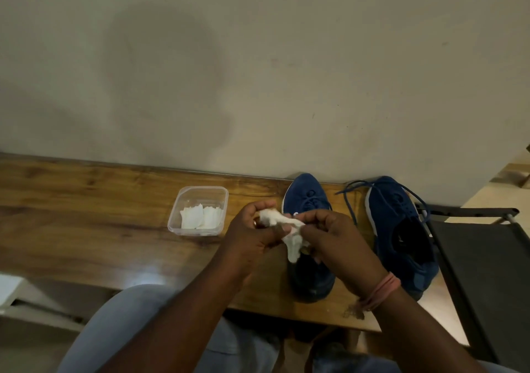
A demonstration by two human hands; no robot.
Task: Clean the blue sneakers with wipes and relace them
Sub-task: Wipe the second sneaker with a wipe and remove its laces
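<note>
Together the left hand and right hand pinch a crumpled wipe — hiding the near sneaker.

Both sneakers navy blue w/ blue laces: left sneaker, right sneaker, right one w/ pale sole edge & dark inside. Wipe white. Container clear, white wipes inside. Desk warm brown wood grain. Wall off-white, faint smudges. Chair black. Wrist band pinkish. Trousers light blue-grey
</note>
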